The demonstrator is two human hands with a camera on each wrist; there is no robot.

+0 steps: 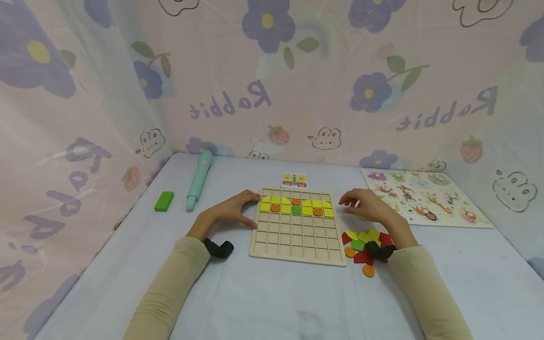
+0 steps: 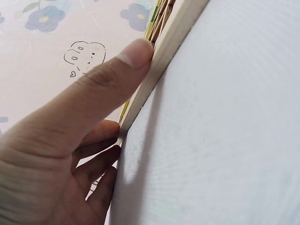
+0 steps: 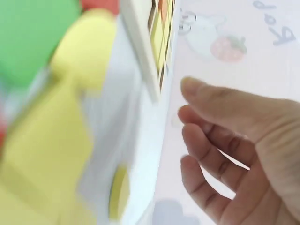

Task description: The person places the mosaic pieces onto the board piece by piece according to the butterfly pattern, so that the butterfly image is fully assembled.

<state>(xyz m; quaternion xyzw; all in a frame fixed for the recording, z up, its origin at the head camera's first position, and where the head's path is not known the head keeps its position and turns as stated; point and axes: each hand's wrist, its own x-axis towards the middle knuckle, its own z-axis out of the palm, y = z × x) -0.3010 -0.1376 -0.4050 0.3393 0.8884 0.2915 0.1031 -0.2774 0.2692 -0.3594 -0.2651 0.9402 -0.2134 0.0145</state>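
A square wooden grid board (image 1: 297, 241) lies on the table, yellow, orange and green pieces filling parts of its upper rows. Along its left edge rests my left hand (image 1: 229, 210), thumb and fingertips touching the rim apart from each other; in the left wrist view the thumb (image 2: 108, 77) lies nearly straight against the side. My right hand (image 1: 367, 205) hovers just off the board's right edge, fingers loosely bent. Nothing shows between its thumb and fingers (image 3: 206, 150) in the right wrist view. Below that hand are loose pieces (image 1: 358, 245) in yellow, red, green and orange, partly hidden by the wrist.
A small patterned card (image 1: 294, 180) lies behind the board. To the right is an animal picture board (image 1: 429, 198). A green block (image 1: 164, 201) and a mint-coloured tube-shaped object (image 1: 199, 181) are on the left. Patterned cloth (image 1: 297, 108) hangs around the table.
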